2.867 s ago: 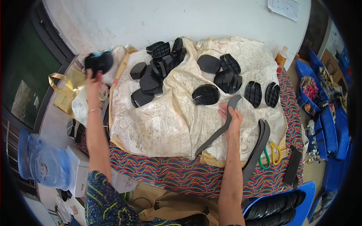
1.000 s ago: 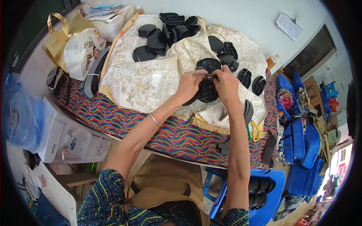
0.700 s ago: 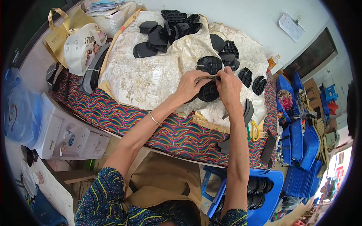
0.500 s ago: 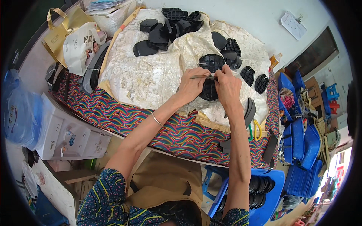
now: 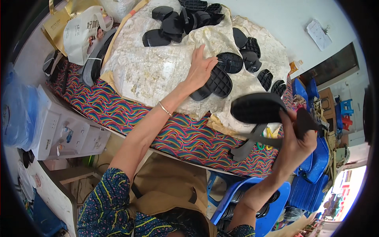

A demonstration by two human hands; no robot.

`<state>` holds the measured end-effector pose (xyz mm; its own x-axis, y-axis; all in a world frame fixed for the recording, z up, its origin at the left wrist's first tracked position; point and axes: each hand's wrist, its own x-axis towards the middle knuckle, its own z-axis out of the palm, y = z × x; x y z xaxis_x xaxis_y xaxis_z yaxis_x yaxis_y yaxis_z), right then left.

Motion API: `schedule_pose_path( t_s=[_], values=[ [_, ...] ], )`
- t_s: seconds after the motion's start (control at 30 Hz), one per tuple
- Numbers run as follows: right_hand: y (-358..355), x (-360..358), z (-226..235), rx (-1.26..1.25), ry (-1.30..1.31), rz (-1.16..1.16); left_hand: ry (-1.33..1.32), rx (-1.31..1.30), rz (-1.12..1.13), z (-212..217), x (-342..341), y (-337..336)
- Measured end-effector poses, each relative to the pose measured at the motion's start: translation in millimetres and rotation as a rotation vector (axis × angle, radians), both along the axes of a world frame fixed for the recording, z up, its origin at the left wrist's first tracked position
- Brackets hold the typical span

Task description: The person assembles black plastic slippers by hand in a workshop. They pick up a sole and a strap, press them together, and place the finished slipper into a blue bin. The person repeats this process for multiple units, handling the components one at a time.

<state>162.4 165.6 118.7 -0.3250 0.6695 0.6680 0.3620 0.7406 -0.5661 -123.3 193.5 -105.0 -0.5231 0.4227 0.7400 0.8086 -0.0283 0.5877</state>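
My right hand (image 5: 296, 144) is raised over the right side of the table, closed on a black shoe heel piece (image 5: 258, 108) with a rounded, smooth rim. A dark flexible strip (image 5: 264, 141) trails from that hand toward the table, slightly blurred. My left hand (image 5: 201, 71) lies on the cream sheet, thumb and fingers apart. Its fingertips touch or rest beside a black heel piece with a gridded face (image 5: 219, 82). Another gridded heel piece (image 5: 230, 63) lies just beyond, and a darker one (image 5: 200, 94) is partly under the first.
More black heel pieces (image 5: 172, 23) are heaped at the back of the stained sheet (image 5: 138, 75). Yellow-handled scissors (image 5: 270, 133) lie near the right front edge. A strapped bundle of strips (image 5: 94, 65) is on the left. A blue bin (image 5: 278, 213) with black pieces stands below right.
My right hand has left the gridded heel pieces and swung right and nearer, carrying a heel piece and strip. My left hand has let go of the strip and spread its fingers.
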Motion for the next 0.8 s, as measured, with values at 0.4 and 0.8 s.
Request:
schedule_pose_path(
  t_s=[0.4, 0.8],
  values=[
    [-40, 31, -99, -0.875, -0.103, 0.217, -0.634, -0.664, -0.997, 101, 68, -135],
    [-43, 47, -148, -1.075, 0.212, 0.178, -1.318, -0.404, -0.796, 15, 111, -220]
  ],
)
